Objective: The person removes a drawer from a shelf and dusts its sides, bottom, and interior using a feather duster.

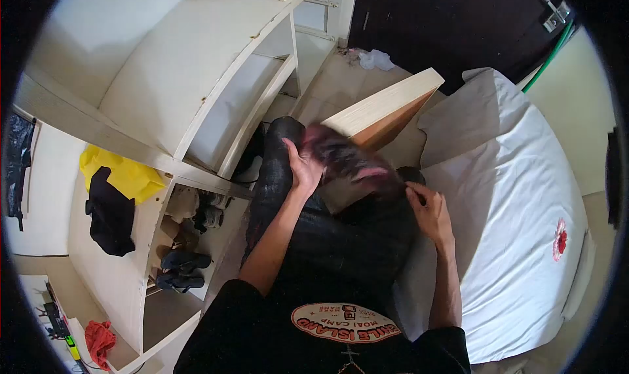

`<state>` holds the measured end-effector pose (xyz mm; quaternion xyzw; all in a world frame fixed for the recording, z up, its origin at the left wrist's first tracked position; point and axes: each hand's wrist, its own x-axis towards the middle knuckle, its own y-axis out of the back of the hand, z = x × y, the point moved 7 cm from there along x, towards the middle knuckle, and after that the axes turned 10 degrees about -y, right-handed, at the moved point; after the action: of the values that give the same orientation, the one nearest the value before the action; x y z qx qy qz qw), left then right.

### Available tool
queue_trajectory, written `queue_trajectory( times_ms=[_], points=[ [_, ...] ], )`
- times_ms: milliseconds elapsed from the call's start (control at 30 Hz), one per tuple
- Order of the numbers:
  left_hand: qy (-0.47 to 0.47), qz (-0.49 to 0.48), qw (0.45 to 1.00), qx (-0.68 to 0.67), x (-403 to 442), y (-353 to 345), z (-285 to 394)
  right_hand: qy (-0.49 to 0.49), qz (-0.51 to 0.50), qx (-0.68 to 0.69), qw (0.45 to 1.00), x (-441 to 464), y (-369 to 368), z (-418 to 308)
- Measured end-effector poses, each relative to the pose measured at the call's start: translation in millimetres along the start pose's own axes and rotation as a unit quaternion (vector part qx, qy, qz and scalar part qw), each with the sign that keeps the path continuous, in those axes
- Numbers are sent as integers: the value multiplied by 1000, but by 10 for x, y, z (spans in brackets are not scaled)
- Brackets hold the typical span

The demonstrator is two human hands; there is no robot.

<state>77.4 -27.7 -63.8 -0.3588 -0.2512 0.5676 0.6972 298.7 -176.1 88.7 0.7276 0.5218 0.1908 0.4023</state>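
Pale wood walls this room on one side: a cabinet [157, 66] stands to the person's left, with a yellow cloth [141, 177] and a black cloth [111, 220] lying on a lower ledge. Dark sandals [185, 269] sit in the compartment beside them, and a red cloth [99, 342] lies nearer the corner. Ahead I see a dark door [445, 30], with a white bag [375, 60] on the floor near it. On the person's right spreads a white sheet [504, 177] bearing a red flower [560, 241].

Between the two hands, above the dark trousers [347, 236], hangs a dark fabric [344, 156] with pink patches, blurred. Its far side passes close to a wooden board [386, 102] that stands tilted. The right hand [430, 211] pinches one edge, thumb against bent fingers. The left hand [304, 168] meets the other end, palm turned up and thumb spread; its fingertips are hidden, so I cannot tell whether they grip.
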Motion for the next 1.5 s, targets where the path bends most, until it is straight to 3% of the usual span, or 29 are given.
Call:
queue_trajectory(
  times_ms=[133,233,333,433,500,633,733,833,933,1033,1133,1233,1333,1500],
  points=[
    [-19,-13,1000,-10,6,-47,11,-15,29,-7,999,16,-63,96],
    [-15,15,1000,-10,-20,-97,67,3,-39,10,999,10,-58,42],
    [-5,-10,1000,-15,-32,-71,32,-44,56,-50,996,25,59,23],
    [-14,-29,999,-14,4,-76,12,12,-23,-1,1000,-6,-34,14],
    [16,-16,1000,-8,-12,-16,-11,-13,0,-20,1000,-12,-7,-9],
    [-16,-11,1000,-7,-14,-79,41,-62,21,-63,996,-44,-59,-19],
    [9,-24,1000,8,-5,-13,-8,-18,-35,-22,999,-43,-94,-36],
    [-13,2,1000,-26,-4,-46,11,-39,52,-51,997,-11,40,-9],
    [-22,-28,999,4,-40,-121,42,14,4,-21,1000,-18,-18,-24],
    [-8,-36,999,-6,-15,-49,11,-20,-12,-57,998,4,94,-76],
    [-23,-20,1000,-8,-2,-37,-3,-44,61,-146,986,95,230,42],
    [-23,-36,999,1,-10,-68,5,53,5,-76,996,118,269,-78],
    [-16,-34,999,16,-43,-101,28,76,75,-132,986,304,347,167],
    [-18,-39,999,3,-36,-53,-7,37,7,-62,997,219,223,158]
  ],
)
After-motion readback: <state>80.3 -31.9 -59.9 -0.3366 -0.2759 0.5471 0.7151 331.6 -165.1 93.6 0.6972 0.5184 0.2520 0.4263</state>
